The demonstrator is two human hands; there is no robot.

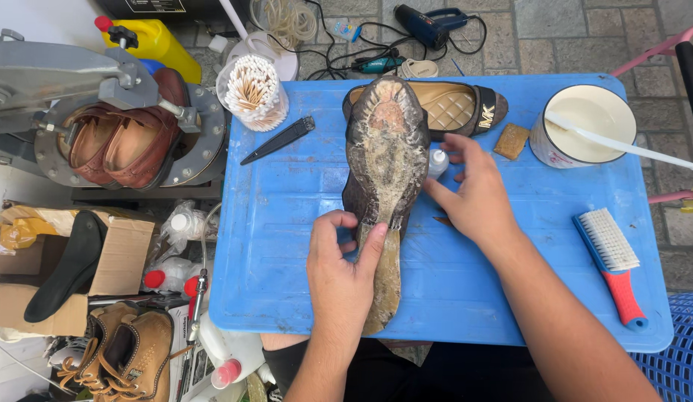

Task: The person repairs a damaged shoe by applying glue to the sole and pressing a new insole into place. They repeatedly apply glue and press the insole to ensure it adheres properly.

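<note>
A dark brown shoe [387, 141] lies sole-up on the blue table [287, 246], its bare underside yellowed and crusted with old glue. A tan strip of loose sole [385, 283] hangs from its heel end. My left hand [342, 272] grips the shoe at the heel, thumb and fingers around the narrow part. My right hand [477, 197] rests open beside the shoe, fingers spread, its fingertips at a small white bottle [437, 162]. A tan quilted flat shoe [454, 108] lies behind.
A white tub [581, 126] with a white stick stands at the back right, a tan block [512, 140] beside it. A red-handled brush [613, 264] lies at right, a black tool [279, 139] and a cup of wooden sticks [253, 93] at back left. Shoes and boxes crowd the left.
</note>
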